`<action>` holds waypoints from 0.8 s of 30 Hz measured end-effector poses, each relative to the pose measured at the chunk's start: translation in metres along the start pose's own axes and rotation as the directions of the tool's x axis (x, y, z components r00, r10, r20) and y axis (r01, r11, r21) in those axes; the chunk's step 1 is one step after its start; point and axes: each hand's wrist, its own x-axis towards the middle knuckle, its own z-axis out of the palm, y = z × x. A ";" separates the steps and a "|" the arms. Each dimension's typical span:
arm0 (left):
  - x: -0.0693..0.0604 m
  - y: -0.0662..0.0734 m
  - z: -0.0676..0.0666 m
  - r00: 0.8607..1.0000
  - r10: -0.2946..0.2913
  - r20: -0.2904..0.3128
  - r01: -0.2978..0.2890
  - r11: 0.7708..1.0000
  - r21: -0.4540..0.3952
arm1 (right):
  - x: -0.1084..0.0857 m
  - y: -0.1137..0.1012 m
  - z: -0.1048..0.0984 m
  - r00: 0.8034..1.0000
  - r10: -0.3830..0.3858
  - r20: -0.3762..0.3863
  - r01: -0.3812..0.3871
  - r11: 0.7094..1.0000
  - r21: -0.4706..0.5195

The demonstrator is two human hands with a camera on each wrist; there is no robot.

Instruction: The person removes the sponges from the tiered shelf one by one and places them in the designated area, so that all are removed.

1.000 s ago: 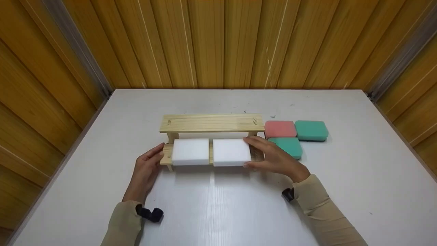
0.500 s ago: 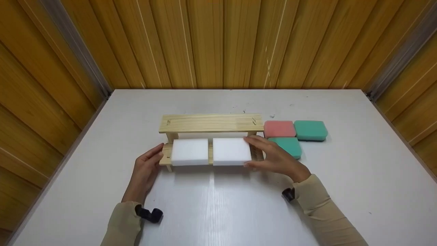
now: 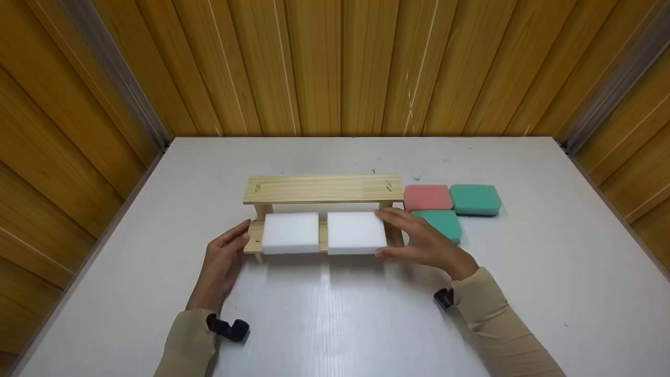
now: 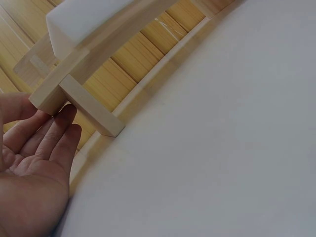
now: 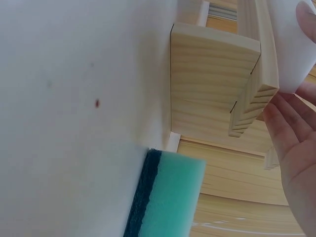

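Note:
A two-step wooden rack (image 3: 323, 188) stands on the table. Two white sponges lie flat on its lower shelf: a left sponge (image 3: 290, 230) and a right sponge (image 3: 356, 230), with a narrow gap between them. My right hand (image 3: 426, 243) holds the right sponge by its outer end, thumb at the front edge and fingers at the back. In the right wrist view, the fingers touch this white sponge (image 5: 291, 44) above the shelf's end. My left hand (image 3: 224, 256) grips the left end of the lower shelf; the left wrist view has fingers beneath that shelf end (image 4: 54, 91).
Right of the rack lie a pink sponge (image 3: 426, 197), a green sponge (image 3: 475, 199) and a nearer green sponge (image 3: 439, 224), partly behind my right hand. The white table (image 3: 324, 324) runs back to a wood-panelled wall (image 3: 340, 68).
The right white sponge has slid very slightly to the right with my right hand, so the gap is a little wider. My left hand stays at the shelf's end.

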 end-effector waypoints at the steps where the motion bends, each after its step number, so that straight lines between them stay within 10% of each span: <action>1: 0.000 0.000 0.000 1.000 0.002 0.000 -0.002 1.000 0.003 | 0.000 0.000 0.000 1.000 0.004 0.002 -0.004 1.000 0.002; 24: -0.001 0.001 0.000 1.000 0.002 -0.003 -0.002 1.000 -0.002 | -0.007 0.003 -0.008 1.000 0.008 0.011 -0.008 1.000 0.002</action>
